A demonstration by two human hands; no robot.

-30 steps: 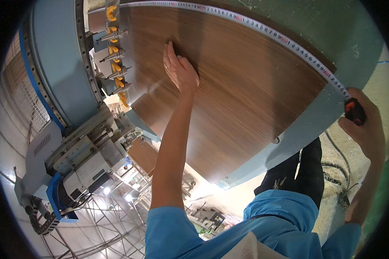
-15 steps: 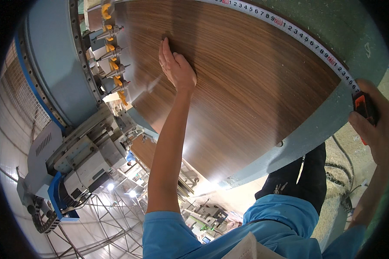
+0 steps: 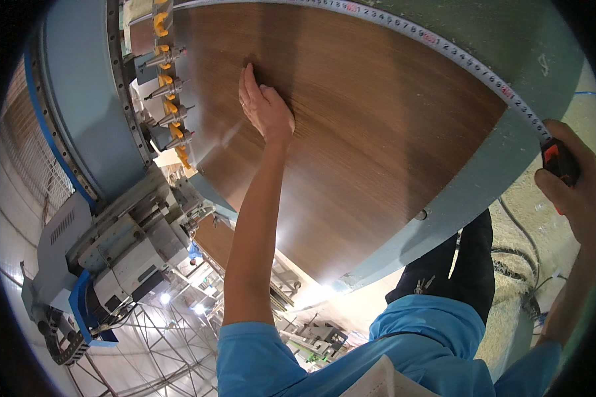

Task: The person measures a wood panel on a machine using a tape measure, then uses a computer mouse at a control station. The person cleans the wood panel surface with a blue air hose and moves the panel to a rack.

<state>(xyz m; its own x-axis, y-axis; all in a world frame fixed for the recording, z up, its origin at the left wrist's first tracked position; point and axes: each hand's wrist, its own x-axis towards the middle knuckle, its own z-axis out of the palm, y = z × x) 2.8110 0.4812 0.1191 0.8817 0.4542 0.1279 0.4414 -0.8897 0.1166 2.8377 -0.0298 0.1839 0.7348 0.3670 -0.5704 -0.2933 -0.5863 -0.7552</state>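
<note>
Grey-green bed (image 3: 478,177), brown panel (image 3: 357,126) under my far-off left hand (image 3: 268,112) (laid flat), tape measure (image 3: 557,161) gripped in my right hand (image 3: 581,192)

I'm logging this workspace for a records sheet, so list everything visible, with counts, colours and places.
Wood-grain panel: one, brown, on the bed
Bed: one, blue-grey, beneath the panel
Tape measure case: one, black and red, far right
Tape blade: one, white, along the picture's top
Tool holders: four, metallic, upper left
Clips: several, yellow, upper left
Beam: one, blue-grey, left
Machine head: one, grey-white, lower left
Bright lights: at least two, white, lower left
Background equipment: too small to count
Trousers: one pair, black, lower right
Shirt: one, blue, bottom
Left hand: one, bare, flat on the panel
Right hand: one, bare, holding the case
</note>
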